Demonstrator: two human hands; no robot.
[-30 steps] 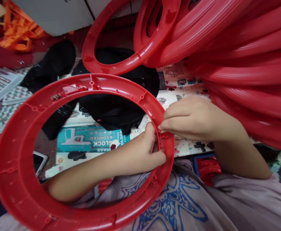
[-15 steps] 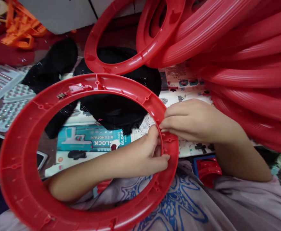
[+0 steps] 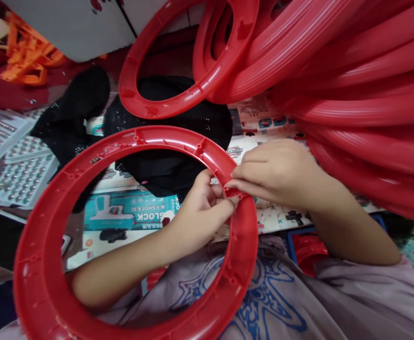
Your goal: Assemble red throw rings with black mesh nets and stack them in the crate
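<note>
A big red ring (image 3: 33,264) rests against the person's shirt (image 3: 263,302), tipped up over the lap. The left arm goes through the hole. The left hand (image 3: 201,203) pinches the ring's inner edge on the right side, with its fingers (image 3: 228,202) closed tight on it. The right hand (image 3: 277,174) comes from outside and pinches the same spot, its fingers (image 3: 244,185) pressed flat and shut on the rim. I cannot tell if a small part sits between them.

The work looks partway done. A small shiny bit (image 3: 95,159) already sits on the far left of the rim, and both hands are busy at just this one spot.

Under the ring, on the worktop (image 3: 74,226), lie a blue box (image 3: 129,212), a black cloth (image 3: 164,170) and trays (image 3: 22,179) of little round bits. Farther off, a second ring (image 3: 164,106) leans by a big stack of rings (image 3: 351,108). Orange parts (image 3: 29,61) sit in the far corner.
</note>
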